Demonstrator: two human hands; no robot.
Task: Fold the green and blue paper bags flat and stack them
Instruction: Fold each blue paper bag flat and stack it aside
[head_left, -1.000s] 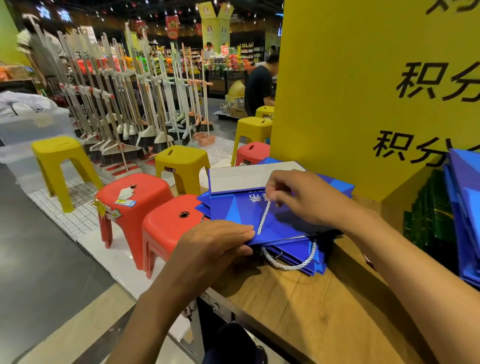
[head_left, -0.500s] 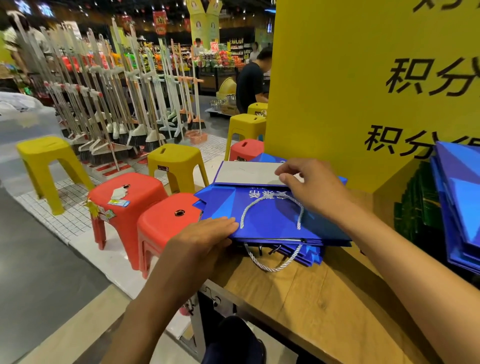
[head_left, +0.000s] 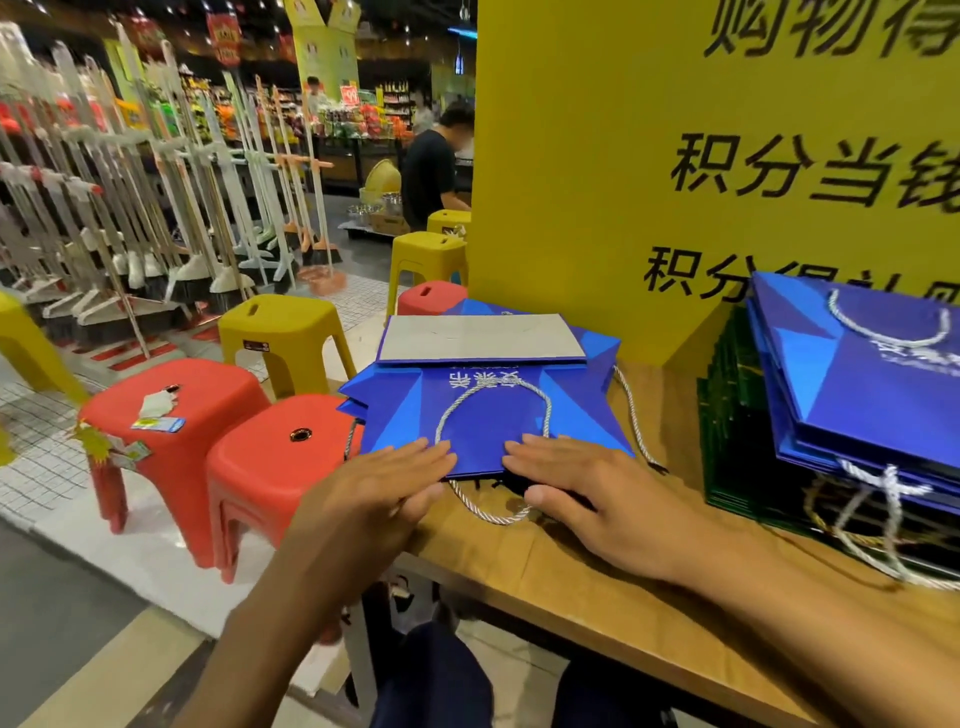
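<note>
The flat blue paper bag (head_left: 483, 415) lies on the pile on the wooden bench (head_left: 597, 571). Left hand (head_left: 374, 499) and right hand (head_left: 587, 493) press it, fingers straight. It looks light, stiff, slippery; better held by the edges.

The single head-worn wide-angle camera looks forward and down, close over the wooden table (head_left: 519, 582). The left hand (head_left: 379, 493) and right hand (head_left: 587, 493) lie mid-frame.

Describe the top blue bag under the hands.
The top blue bag lies folded flat on a pile of blue bags on the wooden table. Glossy paper in two blues, white lettering, grey base panel folded over at the far end. A silver rope handle loops on its face. The left hand and right hand press flat on its near edge.
</note>
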